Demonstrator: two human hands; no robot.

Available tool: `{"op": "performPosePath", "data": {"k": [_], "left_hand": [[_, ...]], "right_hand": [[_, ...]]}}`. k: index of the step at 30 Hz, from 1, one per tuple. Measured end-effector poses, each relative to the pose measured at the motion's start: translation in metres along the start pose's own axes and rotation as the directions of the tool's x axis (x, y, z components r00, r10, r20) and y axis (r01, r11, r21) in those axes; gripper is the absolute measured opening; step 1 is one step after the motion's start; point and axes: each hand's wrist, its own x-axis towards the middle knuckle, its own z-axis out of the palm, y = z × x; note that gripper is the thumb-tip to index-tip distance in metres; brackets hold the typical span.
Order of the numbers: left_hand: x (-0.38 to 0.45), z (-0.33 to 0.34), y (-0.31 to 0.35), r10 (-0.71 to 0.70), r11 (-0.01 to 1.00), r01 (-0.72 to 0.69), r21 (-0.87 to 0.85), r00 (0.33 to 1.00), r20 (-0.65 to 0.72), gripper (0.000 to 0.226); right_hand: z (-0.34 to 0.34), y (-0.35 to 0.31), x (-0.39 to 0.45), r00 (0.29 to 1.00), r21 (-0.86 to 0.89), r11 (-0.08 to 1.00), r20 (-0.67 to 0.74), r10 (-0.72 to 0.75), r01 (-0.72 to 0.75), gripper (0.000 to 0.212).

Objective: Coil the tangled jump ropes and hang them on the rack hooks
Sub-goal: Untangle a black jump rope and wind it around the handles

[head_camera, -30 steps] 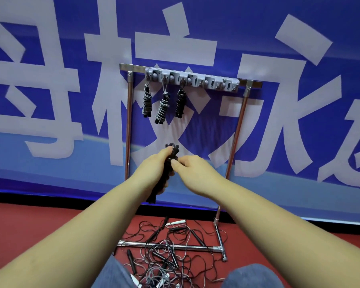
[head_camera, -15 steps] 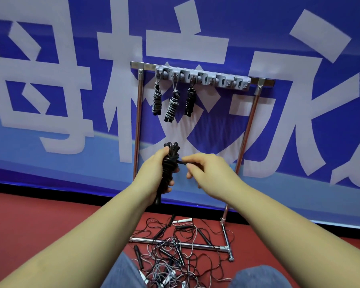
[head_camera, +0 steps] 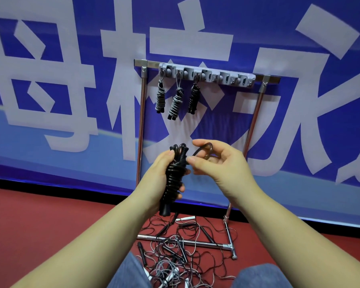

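Black coiled rope [head_camera: 173, 175] clamped in left hand [head_camera: 158, 175]; right hand [head_camera: 214, 161] pinches its loop [head_camera: 204, 149]. Three bundles [head_camera: 176, 100] hang on rack [head_camera: 206, 74]; tangle [head_camera: 181, 252] remains below.

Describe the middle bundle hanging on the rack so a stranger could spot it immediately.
Find the metal rack standing against the blue banner, with a grey hook strip along its top bar. Three coiled ropes hang at the strip's left end; take the middle bundle. It is wound in grey cord, hangs lowest and tilts.
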Motion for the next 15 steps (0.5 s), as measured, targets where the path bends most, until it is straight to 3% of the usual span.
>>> {"op": "performPosePath", "data": {"k": [6, 11, 15], "left_hand": [[-0.005, 0.005, -0.002, 0.041, 0.997, -0.037, 0.071, 0.998, -0.055, 0.028], [-0.007, 0.008, 0.0, 0.055, 0.997, -0.051, 0.065, 0.996, -0.073, 0.037], [-0.009, 0.007, 0.002, 0.081, 0.991, -0.073, 0.112, 0.994, -0.073, 0.04]], "right_hand": [[0.007, 0.003, -0.002, 0.984, -0.213, 0.963, -0.029, -0.177, 0.167, 0.026], [0.003, 0.011, -0.002, 0.969, -0.284, 0.937, -0.077, -0.233, 0.203, 0.017], [-0.005, 0.023, 0.002, 0.962, -0.598, 0.767, 0.029, -0.271, 0.234, 0.036]]}}
